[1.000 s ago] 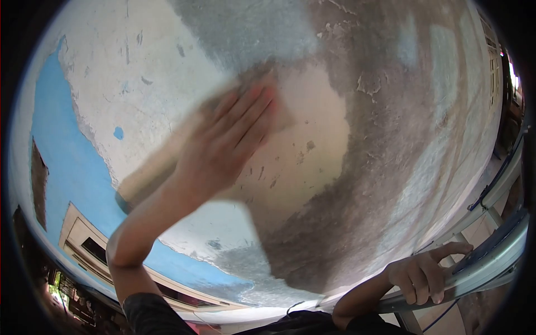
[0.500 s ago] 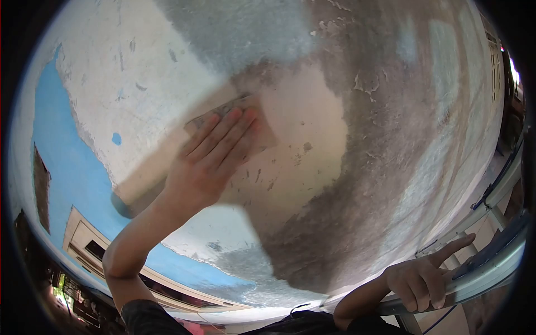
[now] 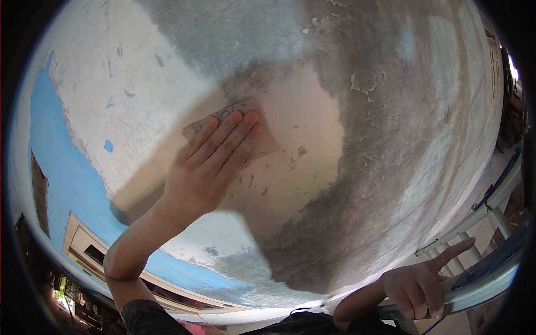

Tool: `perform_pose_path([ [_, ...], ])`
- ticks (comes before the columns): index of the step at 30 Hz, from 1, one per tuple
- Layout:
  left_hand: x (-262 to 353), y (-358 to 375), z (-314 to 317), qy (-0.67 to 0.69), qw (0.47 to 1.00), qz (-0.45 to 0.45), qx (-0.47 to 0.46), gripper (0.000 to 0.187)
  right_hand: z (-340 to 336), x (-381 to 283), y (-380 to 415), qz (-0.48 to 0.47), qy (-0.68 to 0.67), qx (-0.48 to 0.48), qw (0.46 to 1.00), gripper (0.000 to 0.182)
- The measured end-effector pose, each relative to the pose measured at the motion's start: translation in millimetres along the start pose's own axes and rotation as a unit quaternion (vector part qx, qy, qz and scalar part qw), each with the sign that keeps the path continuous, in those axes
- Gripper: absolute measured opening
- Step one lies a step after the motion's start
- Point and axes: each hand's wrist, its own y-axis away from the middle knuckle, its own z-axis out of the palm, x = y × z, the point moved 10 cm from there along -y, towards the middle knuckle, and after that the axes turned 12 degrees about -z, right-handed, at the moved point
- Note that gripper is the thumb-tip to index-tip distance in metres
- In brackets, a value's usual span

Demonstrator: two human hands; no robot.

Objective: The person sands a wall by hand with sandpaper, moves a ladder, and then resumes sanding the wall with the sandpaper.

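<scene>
My left hand (image 3: 209,153) presses a sheet of sandpaper (image 3: 267,134) flat against the wall (image 3: 301,106), its fingers laid over the sheet. Printed marks show along the sheet's upper edge. Around it the wall has pale, grey and blue patches with small dark marks. At the lower right my right hand (image 3: 416,285) rests on a metal rail (image 3: 480,290), fingers curled over its edge and the thumb stretched out to the right.
A framed opening (image 3: 89,245) runs along the lower left of the wall. Peeling flakes (image 3: 363,84) stand out on the grey area. White slatted metal parts (image 3: 458,254) are beside the rail at the right.
The wall has shifted slightly left in view. My left hand stays pressed on the sandpaper, with more of the printing showing. My right hand remains on the rail.
</scene>
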Motion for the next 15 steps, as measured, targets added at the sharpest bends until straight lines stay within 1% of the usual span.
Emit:
perform_pose_path([
  [2, 1.9, -10.8, 0.6, 0.001, 1.0, -0.002, 0.024, 0.05, -0.4, 2.2, 0.2, 0.0, 0.002, 0.0, 1.0, 0.093],
  [5, 13.6, -49.0, -8.5, 0.044, 0.996, 0.009, 0.075, 0.047, -1.9, 3.6, 0.5, 0.001, 0.003, 0.002, 1.0, 0.093],
  [8, 13.4, -44.7, -5.4, 0.059, 0.995, 0.003, 0.079, 0.047, -2.4, 5.2, -0.1, 0.009, 0.008, 0.006, 1.0, 0.092],
  [11, 6.6, -3.0, 1.6, 0.014, 0.999, -0.037, 0.036, 0.047, -1.8, 2.1, 0.6, 0.008, 0.015, 0.004, 1.0, 0.092],
  [14, 1.2, -9.3, -1.7, -0.027, 0.996, -0.036, 0.071, 0.046, -4.0, 3.1, 0.9, 0.004, 0.018, 0.004, 1.0, 0.092],
  [15, -0.9, -17.2, -2.0, -0.017, 0.996, -0.039, 0.082, 0.045, -0.6, 4.4, 2.0, 0.005, 0.018, 0.005, 1.0, 0.092],
])
